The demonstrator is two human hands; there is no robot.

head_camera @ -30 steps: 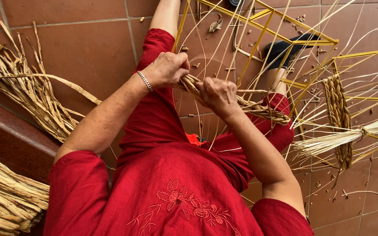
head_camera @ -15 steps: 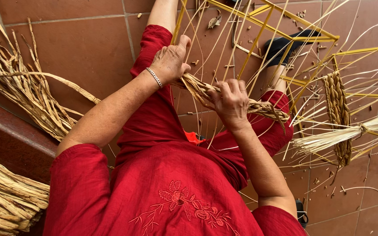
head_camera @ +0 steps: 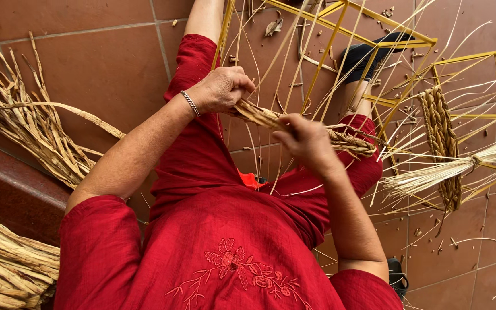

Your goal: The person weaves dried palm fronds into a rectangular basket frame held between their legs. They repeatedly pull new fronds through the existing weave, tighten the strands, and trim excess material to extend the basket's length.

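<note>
Two hands are at work: the left hand [head_camera: 222, 89] at about 11 o'clock of centre, the right hand [head_camera: 305, 140] at about 2 o'clock. One braided straw rope [head_camera: 317, 131] runs between them. Two yellow wire frames [head_camera: 374, 34], two loose straw piles [head_camera: 24, 132] at 9 o'clock, one tied pale straw bundle [head_camera: 449, 169] at 3 o'clock, one silver bracelet [head_camera: 190, 103]

We see our left hand [head_camera: 222, 89] and right hand [head_camera: 305, 140] both closed on a braid [head_camera: 294, 126] of dried straw over our red-clad lap. A yellow frame [head_camera: 409, 43] stands on the tiled floor [head_camera: 99, 63]; straw bundles [head_camera: 24, 132] lie at left.
</note>
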